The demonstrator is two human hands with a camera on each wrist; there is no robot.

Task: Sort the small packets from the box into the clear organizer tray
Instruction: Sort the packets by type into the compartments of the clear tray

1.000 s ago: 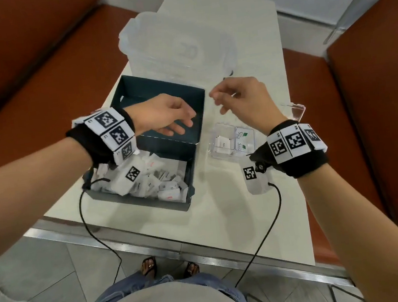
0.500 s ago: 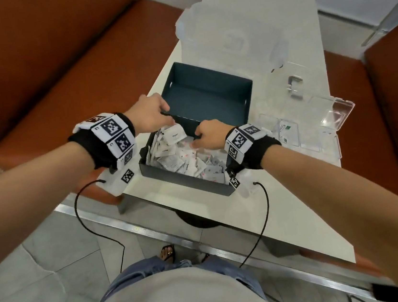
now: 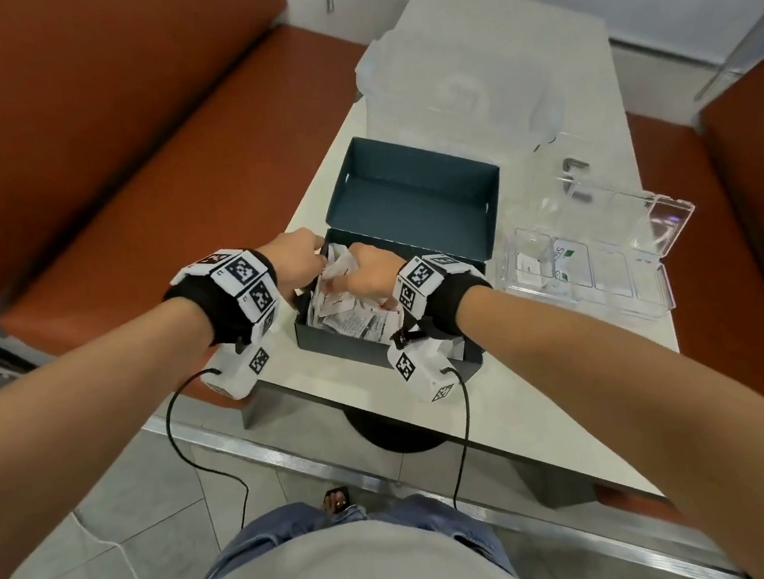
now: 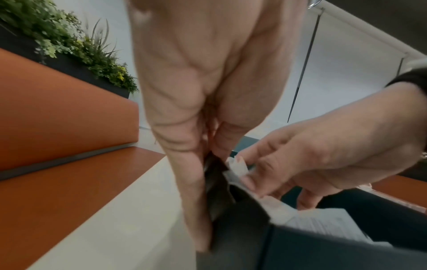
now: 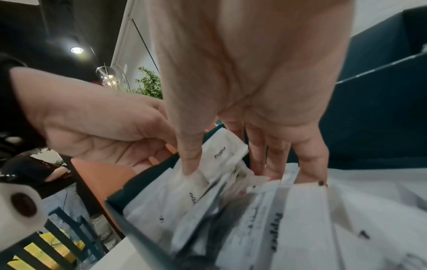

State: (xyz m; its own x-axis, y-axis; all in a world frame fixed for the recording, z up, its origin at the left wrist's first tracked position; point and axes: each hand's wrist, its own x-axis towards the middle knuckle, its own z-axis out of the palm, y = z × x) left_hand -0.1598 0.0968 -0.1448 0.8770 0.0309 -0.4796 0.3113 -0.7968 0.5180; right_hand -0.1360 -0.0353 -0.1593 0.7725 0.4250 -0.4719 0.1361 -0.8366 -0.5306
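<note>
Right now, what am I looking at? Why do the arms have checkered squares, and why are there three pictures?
No machine here: a person works with bare hands. The checkered bands carry small cameras. One picture comes from a camera on the head; the other two look along each hand. On the pale table stands a dark teal cardboard box full of small white paper packets, some marked "Pepper". Beside it lies a clear plastic organizer tray, lid open. The left hand pinches the box's edge. The right hand pinches one white packet among the pile.
</note>
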